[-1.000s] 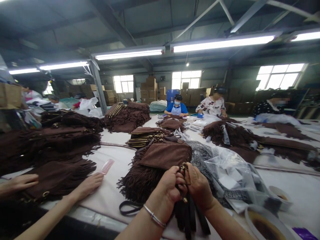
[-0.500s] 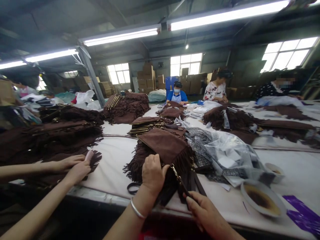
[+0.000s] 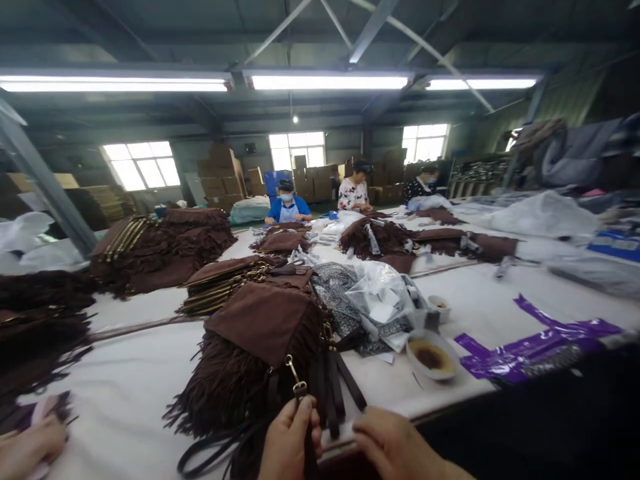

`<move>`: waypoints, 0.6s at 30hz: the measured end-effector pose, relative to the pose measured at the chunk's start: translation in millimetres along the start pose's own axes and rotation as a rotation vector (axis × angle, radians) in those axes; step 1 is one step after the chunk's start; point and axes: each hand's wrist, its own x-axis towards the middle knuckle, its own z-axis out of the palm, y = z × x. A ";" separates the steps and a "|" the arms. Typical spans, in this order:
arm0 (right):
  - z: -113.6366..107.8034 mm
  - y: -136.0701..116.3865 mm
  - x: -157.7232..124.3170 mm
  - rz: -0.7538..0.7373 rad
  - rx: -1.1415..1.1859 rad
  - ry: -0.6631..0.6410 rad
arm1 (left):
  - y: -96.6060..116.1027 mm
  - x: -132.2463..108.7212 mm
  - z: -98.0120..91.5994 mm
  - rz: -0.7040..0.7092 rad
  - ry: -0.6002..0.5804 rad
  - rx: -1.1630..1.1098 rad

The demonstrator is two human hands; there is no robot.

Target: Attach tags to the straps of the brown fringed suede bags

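My left hand (image 3: 293, 437) pinches a dark brown strap (image 3: 310, 455) just below its gold swivel clasp (image 3: 295, 375). The clasp hangs at the lower front of a brown fringed handbag (image 3: 267, 317) lying on the white table. To the right, my right hand (image 3: 397, 443) is at the table's front edge, apart from the left one. Its fingers are curled together, and whatever they hold is hidden. Several loose strap ends (image 3: 345, 387) dangle between the bag and this hand. A black strap loop (image 3: 207, 450) lies left of my left hand.
Stacked brown bags (image 3: 220, 283) with gold zips stand behind the handbag. A plastic bag (image 3: 383, 293), a bowl of brown liquid (image 3: 430, 357) and purple plastic (image 3: 530, 347) lie to the right. A co-worker's hand (image 3: 37, 440) holds something pinkish at left. Other people sit across the table.
My view has swung right. My left hand has gone from the bag's flap to the strap below the clasp; my right hand has let go of that strap and moved aside.
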 end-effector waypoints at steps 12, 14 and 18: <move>-51.6 106.0 99.3 0.507 -0.500 0.323 | -8.7 3.7 -1.5 0.019 0.066 0.067; -51.3 110.0 107.2 0.522 -0.506 0.321 | -6.7 3.5 -3.3 0.008 0.059 0.080; -56.6 113.2 105.5 0.507 -0.518 0.325 | -6.9 5.0 -6.5 -0.005 0.048 0.089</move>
